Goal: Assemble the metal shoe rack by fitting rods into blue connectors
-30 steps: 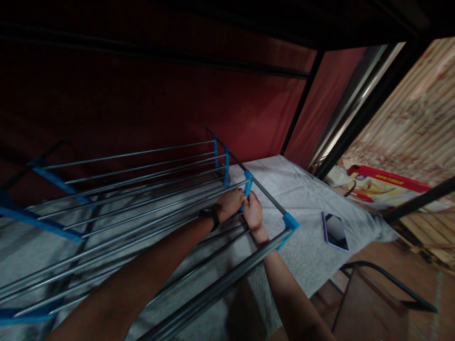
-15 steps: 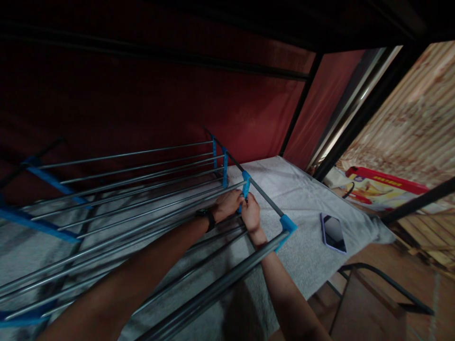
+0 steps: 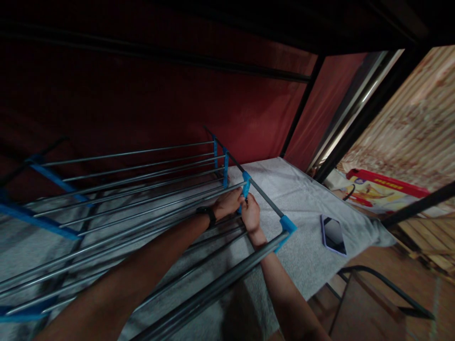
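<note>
left hand [image 3: 228, 204], right hand [image 3: 250, 215] clamped on blue bracket [image 3: 246, 185]; phone [image 3: 333, 234] apart, near edge of cloth [image 3: 302, 260]

glossy metal rods [image 3: 231, 275], plastic brackets [image 3: 287, 223], matt cloth [image 3: 302, 244]

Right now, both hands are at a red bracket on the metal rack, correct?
Not quite: the head view shows the bracket is blue. The left hand and right hand are indeed at it, on the metal rack.
</note>
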A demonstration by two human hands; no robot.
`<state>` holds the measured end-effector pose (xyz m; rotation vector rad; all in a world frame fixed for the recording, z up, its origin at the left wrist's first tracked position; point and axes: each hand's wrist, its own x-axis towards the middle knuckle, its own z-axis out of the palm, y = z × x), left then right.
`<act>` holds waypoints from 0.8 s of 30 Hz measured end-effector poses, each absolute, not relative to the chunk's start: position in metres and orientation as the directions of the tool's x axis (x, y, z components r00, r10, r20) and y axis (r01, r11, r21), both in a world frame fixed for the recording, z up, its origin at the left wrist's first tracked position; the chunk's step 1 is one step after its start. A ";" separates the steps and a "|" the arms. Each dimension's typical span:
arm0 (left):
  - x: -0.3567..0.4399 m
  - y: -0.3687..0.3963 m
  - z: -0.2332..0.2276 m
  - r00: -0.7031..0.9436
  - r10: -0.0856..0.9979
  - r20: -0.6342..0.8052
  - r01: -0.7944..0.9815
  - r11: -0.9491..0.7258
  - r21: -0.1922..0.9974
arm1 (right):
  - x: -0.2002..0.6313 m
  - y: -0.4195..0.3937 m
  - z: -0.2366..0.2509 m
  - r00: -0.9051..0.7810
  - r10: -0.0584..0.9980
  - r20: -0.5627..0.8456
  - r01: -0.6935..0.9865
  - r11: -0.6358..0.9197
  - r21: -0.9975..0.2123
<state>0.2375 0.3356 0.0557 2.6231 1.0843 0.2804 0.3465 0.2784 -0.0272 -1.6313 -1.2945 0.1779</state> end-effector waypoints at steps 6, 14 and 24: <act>0.227 0.315 0.060 0.682 0.725 0.095 0.683 -0.678 0.272 | 0.347 0.279 -0.027 0.417 0.800 0.432 0.630 0.089 -0.772; 0.166 0.276 0.058 0.566 0.801 0.195 0.817 -0.576 -0.002 | 0.348 0.278 -0.029 0.419 0.782 0.462 0.617 0.128 -0.776; 0.122 0.270 0.064 0.534 0.839 0.105 0.844 -0.536 -0.005 | 0.348 0.277 -0.029 0.427 0.771 0.472 0.645 0.107 -0.757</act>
